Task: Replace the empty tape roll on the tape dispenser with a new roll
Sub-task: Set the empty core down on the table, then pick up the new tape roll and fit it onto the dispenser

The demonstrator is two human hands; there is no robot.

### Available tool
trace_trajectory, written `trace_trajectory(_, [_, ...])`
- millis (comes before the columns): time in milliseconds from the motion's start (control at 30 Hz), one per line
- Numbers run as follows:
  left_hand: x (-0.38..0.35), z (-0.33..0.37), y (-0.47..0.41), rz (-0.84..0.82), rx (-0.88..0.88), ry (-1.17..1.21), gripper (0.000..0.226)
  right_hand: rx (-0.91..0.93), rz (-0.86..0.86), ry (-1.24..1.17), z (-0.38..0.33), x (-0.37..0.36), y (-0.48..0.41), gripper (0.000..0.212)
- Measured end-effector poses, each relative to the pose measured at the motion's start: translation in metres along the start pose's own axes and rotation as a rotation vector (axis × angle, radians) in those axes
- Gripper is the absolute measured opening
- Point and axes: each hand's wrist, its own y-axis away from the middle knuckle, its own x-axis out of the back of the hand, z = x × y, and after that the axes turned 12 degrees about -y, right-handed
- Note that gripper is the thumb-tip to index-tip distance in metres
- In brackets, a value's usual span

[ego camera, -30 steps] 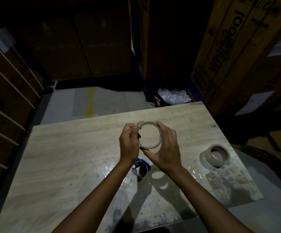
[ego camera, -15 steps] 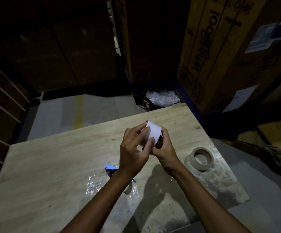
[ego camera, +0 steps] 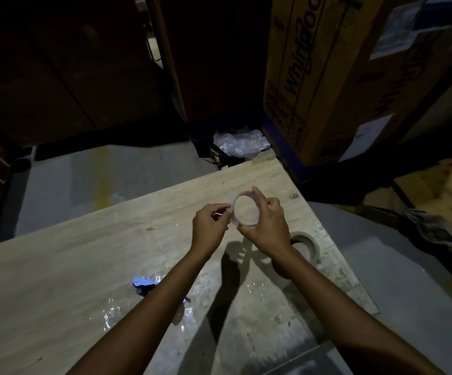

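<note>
I hold a thin pale tape roll (ego camera: 235, 203) above the wooden table (ego camera: 70, 255), its hole facing me. My right hand (ego camera: 266, 226) grips the roll's right and lower rim. My left hand (ego camera: 210, 224) pinches at the roll's left rim. A second tape roll (ego camera: 307, 246) lies flat on the table, partly hidden behind my right wrist. The blue tape dispenser (ego camera: 142, 284) lies on the table under my left forearm, mostly hidden by it.
Shiny clear film (ego camera: 111, 311) is stuck on the table near the dispenser. Large cardboard boxes (ego camera: 308, 77) stand beyond the table's far right corner. Crumpled clear plastic (ego camera: 239, 143) sits on the floor behind the table. The table's right edge is close to the second roll.
The roll has turned from showing its white side face to showing its open hole. My view has shifted, so the hands and table sit further right and lower.
</note>
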Motion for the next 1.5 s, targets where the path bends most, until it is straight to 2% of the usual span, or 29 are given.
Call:
trace_trajectory(167, [-0.04, -0.013, -0.026, -0.062, 0.164, 0.038, 0.017, -0.085, -0.029, 0.097, 0.036, -0.014, -0.024, 0.097])
trace_trajectory(400, [-0.081, -0.038, -0.049, -0.097, 0.267, -0.048, 0.019, -0.2, -0.101, 0.11, 0.077, -0.03, -0.045, 0.098])
trace_trajectory(667, [-0.103, -0.054, -0.06, -0.144, 0.316, -0.045, 0.025, -0.244, -0.177, 0.079, 0.095, -0.037, -0.066, 0.103])
trace_trajectory(833, [-0.102, -0.058, -0.059, -0.152, 0.285, -0.017, 0.033, -0.216, -0.243, 0.044, 0.102, -0.031, -0.073, 0.105])
trace_trajectory(1133, [-0.118, -0.05, -0.033, -0.066, 0.291, 0.025, 0.023, -0.227, 0.011, -0.25, 0.126, 0.031, -0.045, 0.088])
trace_trajectory(1200, [-0.127, -0.047, -0.021, -0.072, 0.261, 0.018, 0.019, -0.238, 0.034, -0.25, 0.132, 0.042, -0.031, 0.085])
trace_trajectory(1333, [-0.148, -0.048, 0.002, -0.187, 0.255, 0.041, 0.018, -0.258, 0.032, -0.173, 0.142, 0.053, -0.005, 0.085])
trace_trajectory(1500, [-0.167, -0.043, 0.023, -0.254, 0.214, -0.018, 0.023, -0.312, -0.021, -0.073, 0.151, 0.054, 0.023, 0.103])
